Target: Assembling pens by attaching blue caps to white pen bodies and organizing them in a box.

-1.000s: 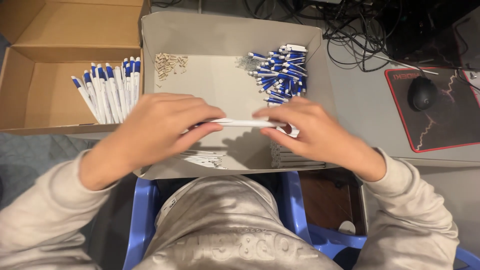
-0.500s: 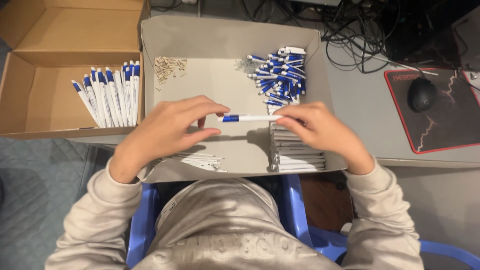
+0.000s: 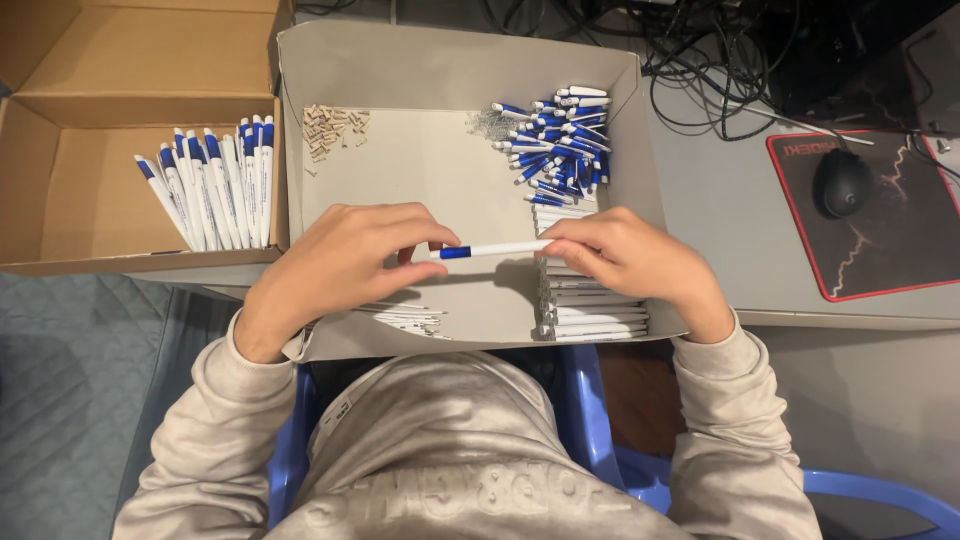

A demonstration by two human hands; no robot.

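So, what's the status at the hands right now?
Left hand and right hand pinch one white-and-blue pen by its ends, level over grey tray. Nothing between them.

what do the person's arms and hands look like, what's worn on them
Both arms are covered by long, loose beige fleece-like sleeves with ribbed cuffs at the wrists. The left hand and right hand are bare: no gloves, and no rings or watch visible.

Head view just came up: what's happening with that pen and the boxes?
A seated person holds a white-and-blue pen level between both hands, left hand at the blue end, right hand at the white end, over a grey tray of loose blue parts. Similar pens lie in the cardboard box alongside.
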